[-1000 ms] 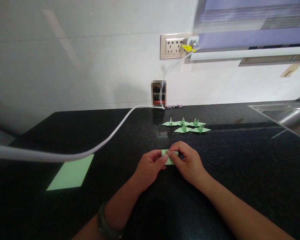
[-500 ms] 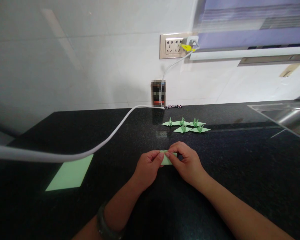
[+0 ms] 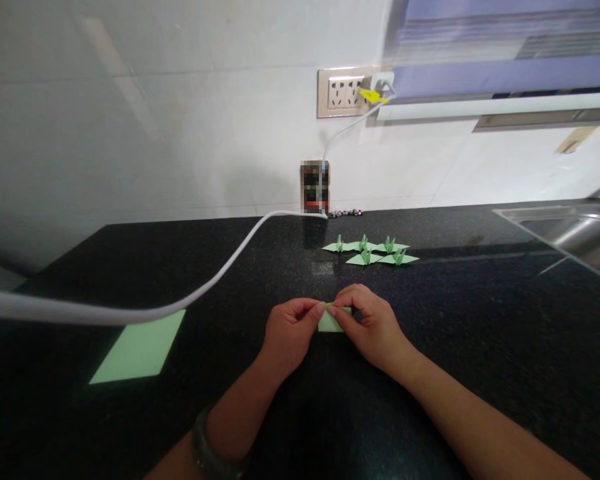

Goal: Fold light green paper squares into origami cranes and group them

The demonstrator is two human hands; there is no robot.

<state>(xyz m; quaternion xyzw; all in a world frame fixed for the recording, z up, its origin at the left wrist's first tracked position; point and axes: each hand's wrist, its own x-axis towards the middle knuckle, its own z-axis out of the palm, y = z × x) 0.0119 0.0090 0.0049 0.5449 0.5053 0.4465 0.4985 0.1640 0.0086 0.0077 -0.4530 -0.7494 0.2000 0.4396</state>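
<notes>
A small folded piece of light green paper [image 3: 331, 323] is held up between both hands, just above the black counter. My left hand [image 3: 291, 333] pinches its upper left edge between thumb and fingers. Along the same upper edge, my right hand [image 3: 373, 323] grips the paper with thumb and index finger, its fingertips close to those of the left. The paper's back side is hidden from me. Beyond the hands stand several green paper cranes [image 3: 367, 256] in two short rows. A flat stack or sheet of green paper [image 3: 139, 350] lies to the left.
A white cable [image 3: 225, 267] arcs over the counter [image 3: 230, 413] from the left toward a pixelated object [image 3: 315, 187] against the wall. Beside that lies a beaded string [image 3: 347, 213]. A metal sink [image 3: 585, 233] is at the right. A wall socket [image 3: 343, 93] holds a white plug.
My left hand has shifted slightly left and up along the paper, uncovering its lower left corner. The right hand stays nearly in place, still pinching the upper edge.
</notes>
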